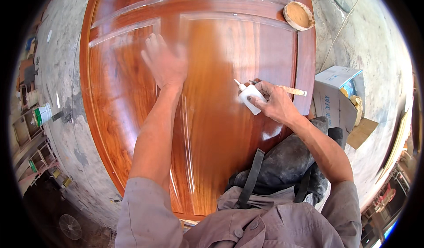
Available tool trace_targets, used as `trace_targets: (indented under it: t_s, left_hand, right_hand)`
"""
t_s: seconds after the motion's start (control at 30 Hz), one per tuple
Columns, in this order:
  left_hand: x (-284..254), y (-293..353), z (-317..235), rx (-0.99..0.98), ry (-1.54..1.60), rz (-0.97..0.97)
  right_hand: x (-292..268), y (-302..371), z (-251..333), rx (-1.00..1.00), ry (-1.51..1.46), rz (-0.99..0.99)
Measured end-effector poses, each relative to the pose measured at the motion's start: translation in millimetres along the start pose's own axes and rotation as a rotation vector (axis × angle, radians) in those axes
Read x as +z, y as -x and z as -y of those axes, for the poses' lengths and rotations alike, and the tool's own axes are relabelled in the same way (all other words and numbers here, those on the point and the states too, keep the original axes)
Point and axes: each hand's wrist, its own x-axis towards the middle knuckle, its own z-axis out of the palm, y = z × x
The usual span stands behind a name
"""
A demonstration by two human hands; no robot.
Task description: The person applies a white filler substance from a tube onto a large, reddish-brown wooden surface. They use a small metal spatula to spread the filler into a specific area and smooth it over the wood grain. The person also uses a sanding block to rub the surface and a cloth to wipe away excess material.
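A glossy reddish-brown panelled wooden door (205, 128) lies below me. My left hand (167, 64), smeared by motion, is over its left-middle part with the fingers stretched out and somewhat apart. It holds nothing that I can see, and whether it touches the wood I cannot tell. In my right hand (276, 101) is a small white squeeze bottle (252, 98), its thin nozzle pointing up and left. The same hand also holds a slim tool with a tan handle (293, 90), partly hidden by the fingers. A round dish of tan paste (299, 16) rests on the door's far right edge.
An open cardboard box (338, 91) with things inside stands on the concrete floor (64, 89) to the right. Far left are a white and green bucket (43, 114) and wooden frames. A fan-like round grille (70, 227) shows at the lower left.
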Motion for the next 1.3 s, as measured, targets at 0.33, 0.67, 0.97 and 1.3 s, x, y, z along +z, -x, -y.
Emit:
trace_targets:
  t_s: [0.33,0.67,0.97,1.3]
  left_hand:
    - [-2,0,-1,0.002,0.014,-0.009]
    - [-1,2,0,0.023,0.035,-0.022]
    - [-3,2,-1,0.013,0.057,0.0]
    - [-5,3,-3,0.011,0.026,0.011]
  right_hand:
    - [2,-2,1,0.053,-0.005,0.018]
    - [-1,-12,1,0.026,0.017,0.004]
    - [-18,-37,18,0.156,0.058,0.034]
    - [-28,-63,11,0.122,0.007,-0.013]
